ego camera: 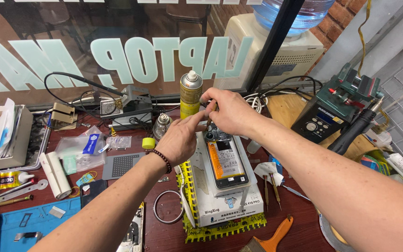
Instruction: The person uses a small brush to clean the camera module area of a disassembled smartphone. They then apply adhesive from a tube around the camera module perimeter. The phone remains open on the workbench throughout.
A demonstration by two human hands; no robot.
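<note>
Meeting above the top end of an opened phone, the two hands work close together; the right hand pinches a thin brown stick-like tool between thumb and fingers, its tip pointing down at the phone's camera end; the left hand, with a dark bead bracelet at the wrist, is loosely curled, its forefinger stretched up to touch the right hand's fingers, and it grips nothing that shows; the phone lies back-off, battery showing, on a white box at the middle of the dark red bench; a yellow spray can stands just behind the hands; screwdrivers lie right of the box; an orange-handled brush rests at the near edge.
</note>
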